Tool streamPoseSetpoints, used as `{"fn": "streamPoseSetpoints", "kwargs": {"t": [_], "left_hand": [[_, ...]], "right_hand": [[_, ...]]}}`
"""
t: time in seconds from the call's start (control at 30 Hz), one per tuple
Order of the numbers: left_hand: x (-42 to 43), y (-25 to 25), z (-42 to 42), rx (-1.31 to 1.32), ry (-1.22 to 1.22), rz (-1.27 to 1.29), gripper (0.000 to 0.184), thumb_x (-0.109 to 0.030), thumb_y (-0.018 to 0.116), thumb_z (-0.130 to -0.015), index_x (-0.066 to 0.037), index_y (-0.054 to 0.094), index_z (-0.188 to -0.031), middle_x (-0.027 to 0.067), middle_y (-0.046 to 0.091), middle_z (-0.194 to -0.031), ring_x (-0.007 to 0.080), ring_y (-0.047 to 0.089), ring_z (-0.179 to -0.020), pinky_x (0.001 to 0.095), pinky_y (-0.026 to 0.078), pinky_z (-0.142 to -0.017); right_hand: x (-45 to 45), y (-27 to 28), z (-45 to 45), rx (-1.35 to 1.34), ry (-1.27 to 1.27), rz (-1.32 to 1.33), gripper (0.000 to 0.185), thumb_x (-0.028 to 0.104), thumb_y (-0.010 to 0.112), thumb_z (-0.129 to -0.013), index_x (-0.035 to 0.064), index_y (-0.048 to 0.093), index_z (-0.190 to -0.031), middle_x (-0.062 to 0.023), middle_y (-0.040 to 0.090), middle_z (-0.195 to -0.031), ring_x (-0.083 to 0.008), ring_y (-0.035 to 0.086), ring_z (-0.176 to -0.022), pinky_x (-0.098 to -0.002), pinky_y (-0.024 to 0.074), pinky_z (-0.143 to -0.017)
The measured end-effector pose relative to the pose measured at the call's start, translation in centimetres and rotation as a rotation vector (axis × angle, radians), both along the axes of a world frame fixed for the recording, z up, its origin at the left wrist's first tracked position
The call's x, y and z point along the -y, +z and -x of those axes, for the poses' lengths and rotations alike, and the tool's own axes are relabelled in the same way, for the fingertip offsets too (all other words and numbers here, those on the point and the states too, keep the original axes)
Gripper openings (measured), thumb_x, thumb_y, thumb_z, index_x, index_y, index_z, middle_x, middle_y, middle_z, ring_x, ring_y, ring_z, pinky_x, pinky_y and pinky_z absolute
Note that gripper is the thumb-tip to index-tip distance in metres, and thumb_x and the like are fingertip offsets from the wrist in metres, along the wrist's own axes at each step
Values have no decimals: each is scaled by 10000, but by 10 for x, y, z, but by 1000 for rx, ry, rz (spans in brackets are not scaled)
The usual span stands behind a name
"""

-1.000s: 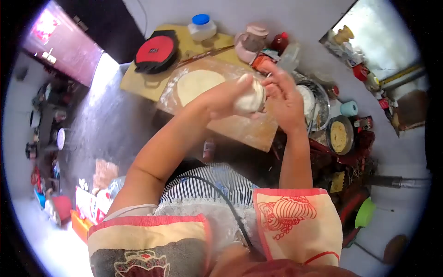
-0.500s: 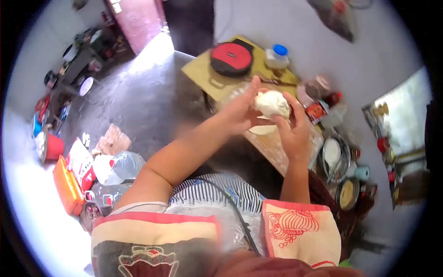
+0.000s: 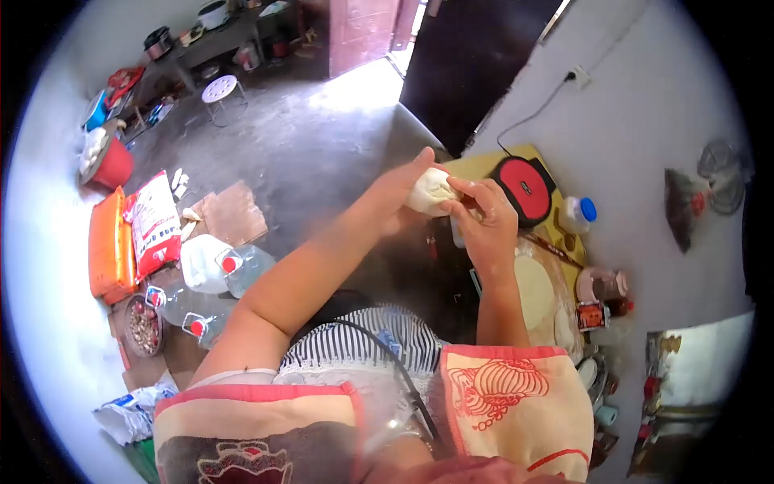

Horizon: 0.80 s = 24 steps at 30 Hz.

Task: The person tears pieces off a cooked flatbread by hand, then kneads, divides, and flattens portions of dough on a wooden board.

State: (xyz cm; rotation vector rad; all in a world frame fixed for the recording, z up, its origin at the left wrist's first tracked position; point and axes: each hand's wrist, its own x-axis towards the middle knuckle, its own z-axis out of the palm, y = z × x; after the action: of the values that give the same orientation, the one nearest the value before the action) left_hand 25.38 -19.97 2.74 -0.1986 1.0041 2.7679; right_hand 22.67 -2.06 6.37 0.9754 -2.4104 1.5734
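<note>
Between my two hands is a ball of pale dough (image 3: 430,192), gathered into folds on the side facing my right hand. My left hand (image 3: 395,194) cups it from the left, with the thumb pointing up. The fingers and thumb of my right hand (image 3: 485,218) pinch the gathered folds. Both hands are raised over the dark floor, left of the work table. A flat round of rolled dough (image 3: 534,292) lies on the floured board (image 3: 566,319), beyond my right forearm. The red electric pan (image 3: 524,190) stands closed at the table's far end.
A blue-lidded jar (image 3: 577,214) stands on the yellow tabletop (image 3: 476,166). On the left floor are plastic jugs (image 3: 205,262), a red and white sack (image 3: 153,226), an orange pack (image 3: 110,246) and a red bucket (image 3: 111,165). A white stool (image 3: 220,89) stands farther off.
My view has swung to the right and the table now appears farther right. Both hands, with the dough ball, have shifted left away from above the board. My right fingers now pinch its folds.
</note>
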Motion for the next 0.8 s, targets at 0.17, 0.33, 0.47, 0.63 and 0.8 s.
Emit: {"fn": "streamPoseSetpoints", "kwargs": {"t": [0.17,0.33,0.47,0.63,0.8], "left_hand": [[85,-8,-1,-82,167,7,499,-570,522,-984,-100,639,-1104,60,678,-1084,191,666,-1015,361,561,-893],[143,-7,1,-36,370,30,455,-518,545,-996,-88,635,-1116,76,684,-1072,190,674,-989,345,560,-876],[182,-11,19,-71,522,209,381,-424,574,-1009,-58,638,-1097,82,691,-1026,171,679,-920,319,562,-790],[204,-2,41,1,681,336,320,-374,603,-1005,-61,649,-1051,43,679,-964,121,658,-826,259,535,-682],[217,-22,56,-41,745,341,298,-357,605,-1006,-65,649,-1046,32,673,-936,106,653,-798,248,526,-646]], "right_hand": [[92,-4,24,-105,156,72,188,-27,687,-833,60,745,-989,-76,657,-850,-190,643,-769,-284,502,-705],[167,-3,46,-170,269,93,334,81,749,-818,32,687,-1143,-107,651,-937,-220,637,-814,-322,509,-726],[204,-4,71,-44,254,-128,544,258,819,-768,59,648,-1245,-132,629,-931,-263,629,-805,-377,511,-729],[247,-4,98,-144,269,-122,437,245,810,-779,82,688,-1166,-140,634,-917,-297,640,-794,-396,516,-729],[262,-6,102,-143,283,-86,323,158,780,-783,77,695,-1084,-126,624,-884,-305,637,-771,-399,513,-690]]}}
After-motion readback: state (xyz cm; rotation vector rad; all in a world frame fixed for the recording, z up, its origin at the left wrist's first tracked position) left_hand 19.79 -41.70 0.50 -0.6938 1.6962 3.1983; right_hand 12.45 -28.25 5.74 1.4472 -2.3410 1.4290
